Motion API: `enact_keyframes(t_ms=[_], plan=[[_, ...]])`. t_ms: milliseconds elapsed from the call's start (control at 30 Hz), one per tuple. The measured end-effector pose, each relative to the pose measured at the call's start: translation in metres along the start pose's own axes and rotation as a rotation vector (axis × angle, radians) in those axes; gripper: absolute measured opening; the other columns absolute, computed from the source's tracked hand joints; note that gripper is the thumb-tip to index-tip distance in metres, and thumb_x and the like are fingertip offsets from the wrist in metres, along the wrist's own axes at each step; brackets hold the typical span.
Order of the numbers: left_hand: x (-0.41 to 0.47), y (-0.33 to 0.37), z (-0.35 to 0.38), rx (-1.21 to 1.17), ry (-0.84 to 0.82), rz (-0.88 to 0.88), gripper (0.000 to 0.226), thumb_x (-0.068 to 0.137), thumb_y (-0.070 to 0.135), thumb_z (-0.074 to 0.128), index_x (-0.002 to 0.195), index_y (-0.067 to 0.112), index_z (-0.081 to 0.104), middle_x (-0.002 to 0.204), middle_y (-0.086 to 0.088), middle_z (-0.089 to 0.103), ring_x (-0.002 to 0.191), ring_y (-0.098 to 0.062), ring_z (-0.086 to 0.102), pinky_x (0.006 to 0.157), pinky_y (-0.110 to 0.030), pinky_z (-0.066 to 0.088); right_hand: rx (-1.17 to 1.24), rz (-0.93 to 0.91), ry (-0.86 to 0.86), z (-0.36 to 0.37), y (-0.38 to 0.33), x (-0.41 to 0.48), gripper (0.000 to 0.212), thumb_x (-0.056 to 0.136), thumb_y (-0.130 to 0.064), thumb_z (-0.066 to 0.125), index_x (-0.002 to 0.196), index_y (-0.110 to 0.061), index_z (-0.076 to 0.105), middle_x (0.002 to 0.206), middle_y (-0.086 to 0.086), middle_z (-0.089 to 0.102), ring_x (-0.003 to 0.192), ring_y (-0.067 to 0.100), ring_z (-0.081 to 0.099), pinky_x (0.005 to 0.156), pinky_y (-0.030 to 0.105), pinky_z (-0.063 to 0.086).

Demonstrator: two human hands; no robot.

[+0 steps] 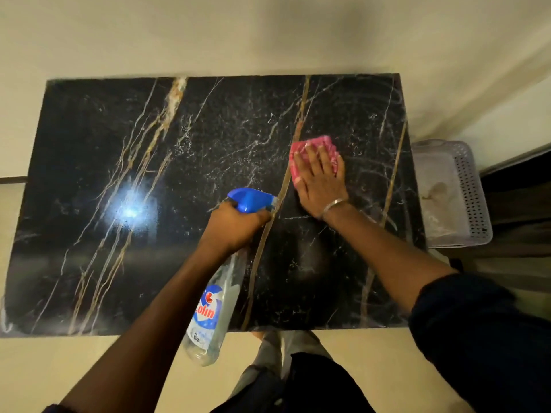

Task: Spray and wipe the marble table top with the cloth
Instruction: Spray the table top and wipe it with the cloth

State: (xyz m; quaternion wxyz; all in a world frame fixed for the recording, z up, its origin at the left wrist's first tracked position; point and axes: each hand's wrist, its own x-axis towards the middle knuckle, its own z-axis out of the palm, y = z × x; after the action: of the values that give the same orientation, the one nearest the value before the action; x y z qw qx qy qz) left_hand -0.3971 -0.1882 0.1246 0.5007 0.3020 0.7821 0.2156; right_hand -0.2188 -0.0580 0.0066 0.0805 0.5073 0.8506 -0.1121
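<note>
While my left grip (235, 226) clamps the bottle (219, 296), my flat right grip (320, 180) presses the cloth (316, 143) at three o'clock; I judge the bench (89, 144) half-wiped.

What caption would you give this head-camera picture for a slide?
The right hand presses a pink cloth flat on the black marble table top while the left hand grips a spray bottle.

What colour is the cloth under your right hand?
Pink, with a faint lighter check; the cloth shows in the head view, pressed flat under the right hand.
</note>
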Motion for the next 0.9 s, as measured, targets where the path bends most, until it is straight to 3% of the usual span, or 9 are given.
enact_keyframes(t_ms=[133,200,333,467,567,700,833,900], plan=[[0.000,0.009,-0.006,-0.002,0.005,0.026,0.023,0.080,0.033,0.072,0.097,0.020,0.065,0.087,-0.006,0.073,0.071,-0.018,0.067,0.069,-0.035,0.058,0.058,-0.185,0.046,0.026,-0.050,-0.122,0.066,0.102,-0.038,0.028,0.159,-0.016,0.002,0.166,0.013,-0.007,0.151,0.036,-0.009,0.117,0.064,0.008],[0.001,0.014,-0.008,-0.011,-0.014,0.034,0.024,0.083,0.033,0.071,0.101,0.019,0.063,0.089,-0.006,0.072,0.076,-0.020,0.068,0.071,-0.036,0.057,0.061,-0.240,-0.015,0.041,-0.056,-0.167,0.068,0.102,-0.039,0.032,0.159,-0.017,0.001,0.166,0.012,-0.008,0.152,0.035,-0.007,0.117,0.065,0.011],[0.004,0.021,-0.004,-0.014,-0.041,0.042,0.026,0.084,0.033,0.070,0.102,0.017,0.062,0.086,-0.006,0.070,0.067,-0.016,0.063,0.064,-0.033,0.055,0.022,-0.311,-0.043,0.046,-0.033,-0.172,0.064,0.102,-0.044,0.025,0.159,-0.024,0.002,0.167,0.005,-0.006,0.153,0.030,-0.003,0.117,0.063,0.013],[0.005,0.017,-0.001,-0.006,-0.048,0.002,0.034,0.083,0.033,0.071,0.109,0.015,0.061,0.089,-0.006,0.071,0.063,-0.013,0.062,0.056,-0.027,0.051,0.060,-0.113,-0.002,0.029,-0.009,-0.110,0.062,0.102,-0.042,0.024,0.159,-0.028,0.001,0.167,0.004,-0.003,0.153,0.028,-0.006,0.118,0.063,0.009],[0.003,0.014,-0.001,-0.033,-0.055,0.003,0.032,0.084,0.031,0.071,0.110,0.016,0.060,0.088,-0.003,0.070,0.067,-0.011,0.062,0.057,-0.025,0.049,0.053,0.018,0.021,0.013,0.001,-0.056,0.061,0.099,-0.041,0.025,0.158,-0.029,0.011,0.166,0.005,0.009,0.153,0.028,0.004,0.118,0.062,0.008],[0.003,0.013,-0.004,-0.046,-0.030,-0.020,0.027,0.084,0.032,0.071,0.104,0.018,0.059,0.083,-0.004,0.069,0.064,-0.013,0.062,0.059,-0.029,0.052,0.094,0.192,0.029,0.009,-0.028,-0.030,0.064,0.098,-0.044,0.026,0.158,-0.027,0.012,0.166,0.007,0.007,0.153,0.031,0.002,0.117,0.065,0.004],[0.005,0.021,0.001,-0.023,0.052,0.012,0.032,0.077,0.042,0.074,0.098,0.020,0.062,0.083,-0.004,0.072,0.068,-0.019,0.067,0.068,-0.038,0.058,0.109,-0.078,0.061,0.028,-0.087,-0.077,0.056,0.097,-0.039,0.039,0.149,-0.020,0.033,0.164,0.012,0.019,0.152,0.036,0.004,0.115,0.068,0.009],[0.004,0.024,0.003,-0.033,0.073,0.024,0.032,0.076,0.042,0.074,0.097,0.021,0.064,0.082,-0.002,0.072,0.072,-0.020,0.070,0.072,-0.037,0.059,0.135,-0.189,0.070,0.038,-0.093,-0.098,0.055,0.096,-0.037,0.045,0.147,-0.020,0.035,0.160,0.012,0.028,0.152,0.036,0.011,0.113,0.068,0.015]])
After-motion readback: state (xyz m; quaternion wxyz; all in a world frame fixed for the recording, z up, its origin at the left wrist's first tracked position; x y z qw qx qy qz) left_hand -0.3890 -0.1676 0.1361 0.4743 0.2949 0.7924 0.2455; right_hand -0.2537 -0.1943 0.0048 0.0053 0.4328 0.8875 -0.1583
